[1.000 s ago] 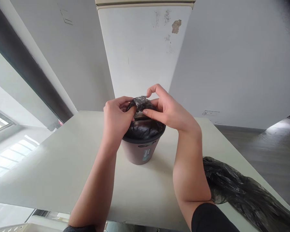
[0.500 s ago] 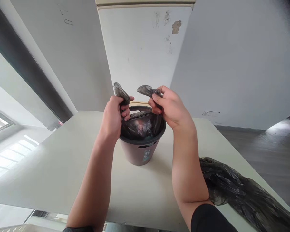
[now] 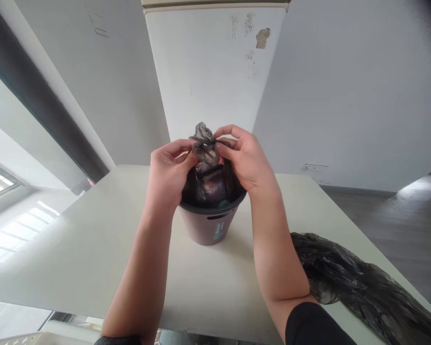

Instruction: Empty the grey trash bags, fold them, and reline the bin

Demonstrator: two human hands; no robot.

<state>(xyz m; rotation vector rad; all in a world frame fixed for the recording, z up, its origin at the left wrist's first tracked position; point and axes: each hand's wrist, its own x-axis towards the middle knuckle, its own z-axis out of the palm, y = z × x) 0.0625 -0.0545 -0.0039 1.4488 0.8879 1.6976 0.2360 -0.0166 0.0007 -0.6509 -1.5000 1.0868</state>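
A black plastic garbage bag (image 3: 211, 187) sits inside a brownish trash can (image 3: 203, 227) with a dark rim. Above the can, the bag's two gathered ends cross each other and meet between my hands. My left hand (image 3: 170, 167) pinches one part of the bag on the left, thumb against fingers. On the other side, my right hand (image 3: 246, 153) grips the other end between thumb and fingers, its index finger arched over the crossing. The bag's contents show only dimly through the film.
The can stands on a pale table (image 3: 208, 287) against a white cabinet-like panel (image 3: 215, 72) with peeling marks. Another crumpled black plastic bag (image 3: 366, 282) lies along the table's right side. A light plastic basket (image 3: 32, 339) shows at the bottom left.
My hands have come closer together. The two bag ends, held apart before, now cross and touch above the can. The can and the other bag stay put.
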